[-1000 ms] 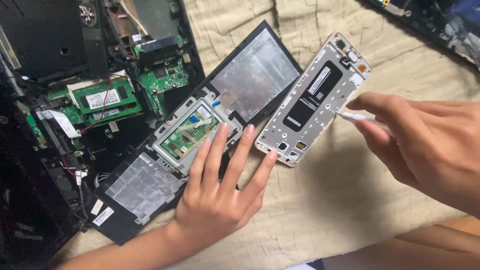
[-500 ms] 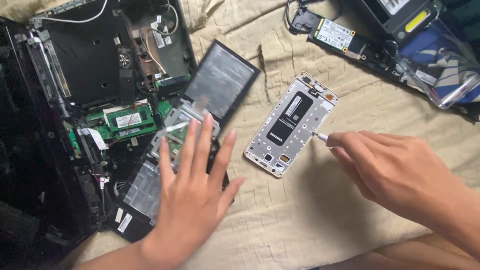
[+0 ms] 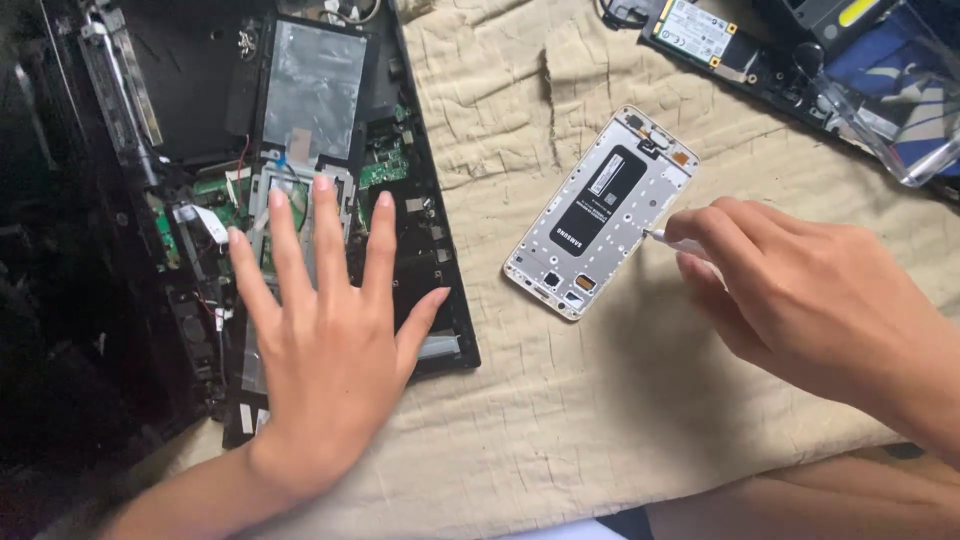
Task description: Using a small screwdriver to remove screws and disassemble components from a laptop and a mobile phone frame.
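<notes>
The opened white smartphone frame with its black inner panel lies flat on the beige wrinkled cloth, right of centre. It looks light, thin, stiff and fragile; its long edges seem safest to grip. The right hand pinches a slim white tool at its right edge. The left hand, fingers spread, rests flat on the dismantled black laptop base at left, holding nothing.

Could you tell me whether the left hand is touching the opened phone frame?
Apart: the head view shows bare cloth between the left hand and the phone frame.
</notes>
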